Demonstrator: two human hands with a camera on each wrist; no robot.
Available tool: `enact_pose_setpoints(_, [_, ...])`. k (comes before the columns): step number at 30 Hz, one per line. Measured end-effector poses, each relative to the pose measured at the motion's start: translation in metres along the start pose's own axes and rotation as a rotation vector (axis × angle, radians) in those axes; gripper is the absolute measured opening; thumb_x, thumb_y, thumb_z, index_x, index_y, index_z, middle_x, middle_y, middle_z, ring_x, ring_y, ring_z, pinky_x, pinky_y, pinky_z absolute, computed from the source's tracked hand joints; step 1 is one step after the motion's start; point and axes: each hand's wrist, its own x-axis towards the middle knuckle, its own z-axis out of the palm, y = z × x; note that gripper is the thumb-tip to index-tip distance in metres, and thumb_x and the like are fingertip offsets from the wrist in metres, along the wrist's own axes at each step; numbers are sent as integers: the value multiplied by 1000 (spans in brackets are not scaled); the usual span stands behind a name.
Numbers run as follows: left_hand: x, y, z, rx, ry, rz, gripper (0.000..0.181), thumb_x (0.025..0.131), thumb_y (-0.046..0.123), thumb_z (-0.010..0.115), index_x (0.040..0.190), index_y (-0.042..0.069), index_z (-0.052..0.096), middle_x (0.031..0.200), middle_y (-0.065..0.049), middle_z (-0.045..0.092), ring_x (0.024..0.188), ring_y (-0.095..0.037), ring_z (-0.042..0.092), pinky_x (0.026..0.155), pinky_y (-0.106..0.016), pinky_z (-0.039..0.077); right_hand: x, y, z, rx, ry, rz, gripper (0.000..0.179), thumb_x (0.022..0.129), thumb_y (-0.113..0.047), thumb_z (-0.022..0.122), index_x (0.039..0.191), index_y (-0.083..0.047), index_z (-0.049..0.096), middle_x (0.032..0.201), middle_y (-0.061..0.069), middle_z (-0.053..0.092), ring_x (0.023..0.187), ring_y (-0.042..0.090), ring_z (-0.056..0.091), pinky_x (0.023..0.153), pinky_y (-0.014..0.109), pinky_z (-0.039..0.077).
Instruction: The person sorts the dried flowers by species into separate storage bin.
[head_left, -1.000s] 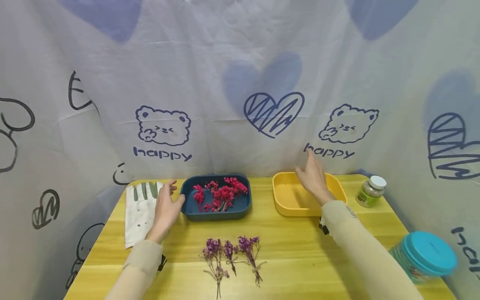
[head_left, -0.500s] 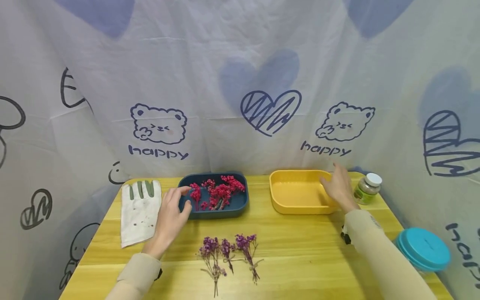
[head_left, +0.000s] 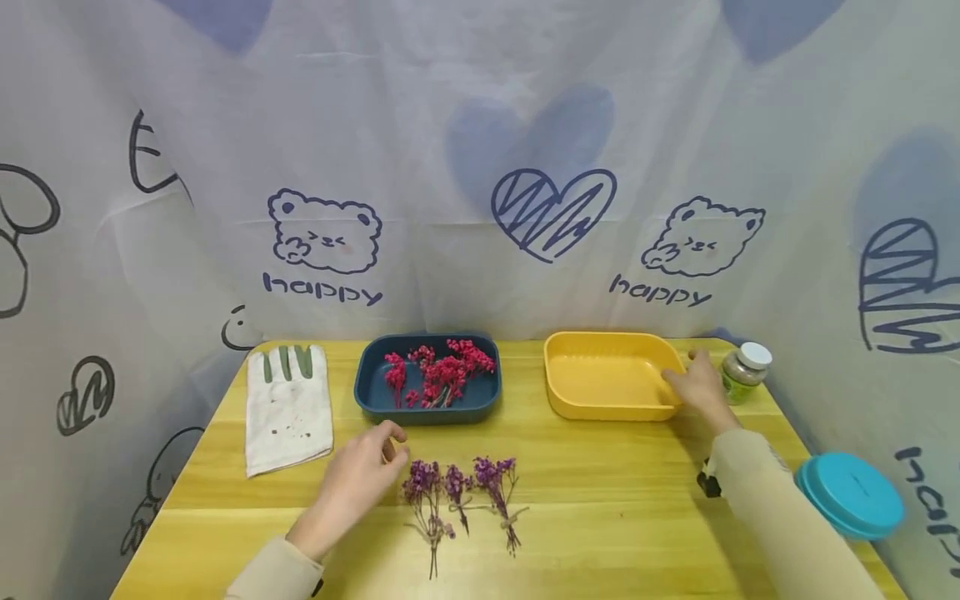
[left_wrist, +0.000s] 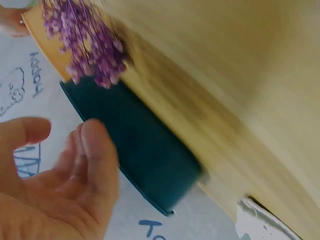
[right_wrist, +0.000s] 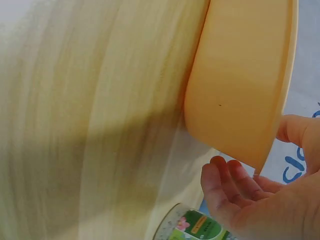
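Note:
My left hand [head_left: 386, 450] hovers low over the wooden table [head_left: 615, 508], fingers loosely curled and holding nothing. Its fingertips are just left of three small bunches of purple dried flowers [head_left: 457, 492]. In the left wrist view the hand [left_wrist: 65, 155] is in front of the dark blue tray [left_wrist: 145, 160], with the purple flowers [left_wrist: 85, 45] beyond. The blue tray [head_left: 372, 392] holds red dried flowers [head_left: 442, 379]. My right hand [head_left: 688, 382] is at the right end of the yellow tray [head_left: 600, 383]. In the right wrist view its thumb is by the rim and its fingers [right_wrist: 225, 180] are just off the outer wall [right_wrist: 240, 75].
A white glove with green fingers [head_left: 288, 408] lies at the back left. A small jar with a white lid [head_left: 742, 371] stands right beside my right hand. A container with a teal lid [head_left: 851, 496] sits at the table's right edge. A printed cloth backs the table.
My left hand drew back from the blue tray's left end toward the purple flowers. My right hand moved from above the yellow tray down to its right end.

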Motion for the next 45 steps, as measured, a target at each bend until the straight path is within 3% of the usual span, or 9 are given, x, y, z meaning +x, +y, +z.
enact_pose_setpoints(5, [-10, 6, 11, 91, -131, -44, 39, 95, 36, 73, 124, 10, 65, 82, 0, 62, 64, -16, 54, 53, -31, 46, -1, 9, 1, -30, 3, 5, 65, 101, -26, 55, 144, 19, 39, 142, 41, 49, 127, 53, 51, 111, 63, 47])
enact_pose_setpoints(10, [-16, 7, 20, 131, -194, -53, 59, 91, 40, 80, 133, 6, 57, 112, -14, 64, 80, -24, 63, 68, -43, 59, -3, 12, 3, -43, 13, 6, 58, 98, -24, 56, 138, 17, 46, 134, 38, 55, 114, 46, 56, 101, 57, 52])
enact_pose_setpoints(14, [-17, 6, 27, 125, -208, -52, 68, 87, 36, 84, 139, 5, 51, 119, -20, 59, 77, -26, 61, 65, -43, 58, -3, 13, 4, -34, 4, 12, 56, 98, -23, 56, 138, 16, 47, 131, 37, 57, 111, 43, 57, 97, 53, 55])
enact_pose_setpoints(20, [-18, 7, 33, 98, -230, -32, 77, 82, 27, 86, 144, 3, 47, 118, -21, 56, 73, -25, 56, 61, -39, 54, 0, 17, 4, 10, -21, 29, 54, 98, -18, 54, 138, 17, 46, 128, 36, 57, 104, 39, 61, 79, 36, 62])
enact_pose_setpoints(26, [-20, 11, 35, 69, -255, -19, 76, 79, 14, 81, 146, 2, 46, 122, -25, 55, 71, -25, 54, 59, -38, 50, 4, 23, 4, 73, -28, 37, 52, 92, -9, 50, 136, 18, 49, 127, 38, 55, 95, 39, 67, 63, 34, 67])
enact_pose_setpoints(31, [-19, 12, 35, 52, -281, -32, 78, 82, 9, 79, 152, 2, 44, 128, -28, 53, 72, -25, 53, 59, -36, 46, 4, 23, 3, 39, -4, 19, 49, 92, -8, 51, 134, 16, 52, 125, 37, 57, 100, 41, 64, 62, 29, 65])
enact_pose_setpoints(37, [-18, 13, 37, 43, -305, -74, 84, 83, 22, 84, 153, 2, 42, 134, -30, 51, 78, -27, 57, 65, -41, 52, 5, 24, 6, 66, -16, 48, 50, 93, -7, 49, 138, 15, 49, 128, 37, 55, 98, 39, 65, 63, 32, 67])
enact_pose_setpoints(45, [-18, 11, 36, -16, -293, -45, 85, 78, 1, 83, 152, 0, 41, 126, -27, 49, 70, -25, 51, 56, -33, 42, 9, 25, 7, 65, -29, 46, 54, 90, -7, 47, 139, 15, 48, 129, 39, 54, 98, 40, 65, 61, 30, 66])
